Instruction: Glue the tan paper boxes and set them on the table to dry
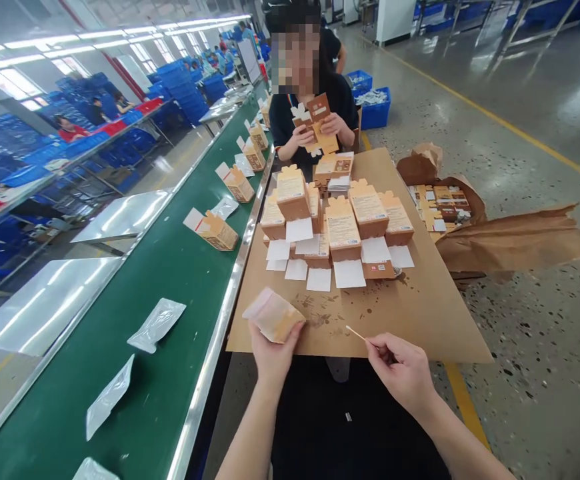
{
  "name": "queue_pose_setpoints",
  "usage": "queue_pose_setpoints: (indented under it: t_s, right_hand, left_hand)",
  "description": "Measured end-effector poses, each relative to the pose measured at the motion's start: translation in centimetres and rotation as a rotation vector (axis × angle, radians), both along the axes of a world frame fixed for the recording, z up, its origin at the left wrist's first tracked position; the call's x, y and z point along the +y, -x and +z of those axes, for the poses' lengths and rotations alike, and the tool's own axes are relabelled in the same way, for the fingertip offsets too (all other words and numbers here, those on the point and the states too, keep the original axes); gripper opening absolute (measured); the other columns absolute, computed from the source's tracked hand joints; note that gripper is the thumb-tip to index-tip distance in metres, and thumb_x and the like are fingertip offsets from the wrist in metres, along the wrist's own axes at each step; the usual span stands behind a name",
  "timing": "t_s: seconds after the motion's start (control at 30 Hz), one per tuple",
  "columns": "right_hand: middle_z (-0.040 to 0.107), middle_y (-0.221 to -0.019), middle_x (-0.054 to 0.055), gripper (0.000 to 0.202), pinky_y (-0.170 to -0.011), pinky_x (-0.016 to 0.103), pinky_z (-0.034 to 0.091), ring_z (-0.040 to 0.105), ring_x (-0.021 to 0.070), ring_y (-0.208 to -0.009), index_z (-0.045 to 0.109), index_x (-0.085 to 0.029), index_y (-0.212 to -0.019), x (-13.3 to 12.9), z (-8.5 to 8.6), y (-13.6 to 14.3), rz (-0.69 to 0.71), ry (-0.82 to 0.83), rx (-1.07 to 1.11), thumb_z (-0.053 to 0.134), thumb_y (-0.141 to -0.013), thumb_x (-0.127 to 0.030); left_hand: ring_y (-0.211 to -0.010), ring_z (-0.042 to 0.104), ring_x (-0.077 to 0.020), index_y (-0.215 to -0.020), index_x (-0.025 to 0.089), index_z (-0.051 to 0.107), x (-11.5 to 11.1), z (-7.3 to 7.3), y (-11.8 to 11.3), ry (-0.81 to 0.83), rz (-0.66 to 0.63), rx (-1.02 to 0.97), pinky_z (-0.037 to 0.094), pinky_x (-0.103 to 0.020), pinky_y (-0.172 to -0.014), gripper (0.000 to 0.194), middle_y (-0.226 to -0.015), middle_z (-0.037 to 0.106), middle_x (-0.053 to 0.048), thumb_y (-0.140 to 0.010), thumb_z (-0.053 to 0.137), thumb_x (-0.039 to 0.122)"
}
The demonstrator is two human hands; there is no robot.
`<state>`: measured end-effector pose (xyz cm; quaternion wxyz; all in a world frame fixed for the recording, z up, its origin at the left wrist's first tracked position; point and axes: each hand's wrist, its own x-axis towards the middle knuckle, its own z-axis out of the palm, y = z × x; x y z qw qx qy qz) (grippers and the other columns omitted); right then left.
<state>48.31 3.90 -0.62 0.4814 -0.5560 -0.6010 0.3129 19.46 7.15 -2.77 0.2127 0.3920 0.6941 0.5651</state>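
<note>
My left hand (pixel 273 350) is wrapped round a small cardboard box (pixel 281 321), held tilted over the near left corner of the cardboard-covered table (pixel 395 327). A pale flap of that box points up and left. Between thumb and fingers, my right hand (pixel 404 365) pinches a thin cotton swab (pixel 355 332), its white tip towards the box. The two hands are apart. Beyond them stands a heap of folded boxes (pixel 343 230), several with white flaps sticking out towards me.
On the left, a green conveyor belt (pixel 170 360) carries silvery sealed pouches (pixel 157 325) and open boxes (pixel 215 232). Across the table a co-worker (pixel 315 127) holds a flat carton (pixel 319 110). A torn brown paper wrapper (pixel 515 240) with flat cartons lies at the right.
</note>
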Motion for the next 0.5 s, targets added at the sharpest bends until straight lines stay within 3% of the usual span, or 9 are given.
queue_pose_setpoints:
  t_s: [0.13, 0.27, 0.37, 0.43, 0.5]
  right_hand:
    - [0.066, -0.061, 0.002, 0.042, -0.05, 0.033, 0.053, 0.06, 0.0203, -0.05, 0.078, -0.028, -0.075, 0.1, -0.4, -1.9, -0.042, -0.003, -0.006, 0.072, -0.111, -0.049]
    - [0.067, -0.063, 0.004, 0.044, -0.052, 0.036, 0.057, 0.061, 0.023, -0.052, 0.081, -0.028, -0.076, 0.4, -0.5, -2.2, -0.073, 0.027, 0.02, 0.073, -0.11, -0.055]
    - [0.067, -0.063, 0.004, 0.044, -0.052, 0.037, 0.058, 0.061, 0.0238, -0.053, 0.082, -0.029, -0.077, 0.7, -0.4, -1.8, -0.1, 0.026, 0.05, 0.074, -0.109, -0.058]
    - [0.068, -0.063, 0.004, 0.044, -0.051, 0.037, 0.059, 0.062, 0.0239, -0.052, 0.082, -0.03, -0.077, 0.8, -0.6, -1.7, -0.076, 0.021, 0.049, 0.074, -0.109, -0.058]
    - [0.067, -0.062, 0.004, 0.045, -0.051, 0.036, 0.059, 0.063, 0.0238, -0.052, 0.081, -0.029, -0.075, 0.7, -0.8, -1.9, -0.063, 0.016, 0.037, 0.074, -0.109, -0.057]
  left_hand:
    - [-0.133, 0.082, -0.0402, -0.128, 0.029, 0.055, 2.8, 2.2, 9.3, -0.059, 0.268, 0.039, 0.067, -0.065, -0.12, 0.094, -0.134, 0.078, -0.013, -0.062, 0.113, 0.065]
    - [-0.145, 0.075, -0.0441, -0.12, 0.031, 0.051, 5.5, 5.1, 17.3, 0.037, 0.336, 0.072, 0.057, -0.072, -0.133, 0.09, -0.135, 0.074, -0.012, -0.058, 0.109, 0.061]
    - [-0.151, 0.07, -0.0509, -0.122, 0.029, 0.055, 5.4, 5.8, 19.2, 0.095, 0.346, 0.101, 0.048, -0.079, -0.139, 0.095, -0.136, 0.072, -0.015, -0.051, 0.112, 0.057]
    - [-0.159, 0.061, -0.0544, -0.136, 0.025, 0.057, 4.2, 5.6, 18.8, 0.081, 0.413, 0.178, 0.042, -0.08, -0.142, 0.107, -0.148, 0.068, -0.02, -0.052, 0.112, 0.059]
    - [-0.167, 0.053, -0.0545, -0.155, 0.022, 0.051, 3.1, 5.4, 17.5, -0.049, 0.52, 0.296, 0.039, -0.079, -0.144, 0.119, -0.163, 0.058, -0.024, -0.06, 0.108, 0.065]
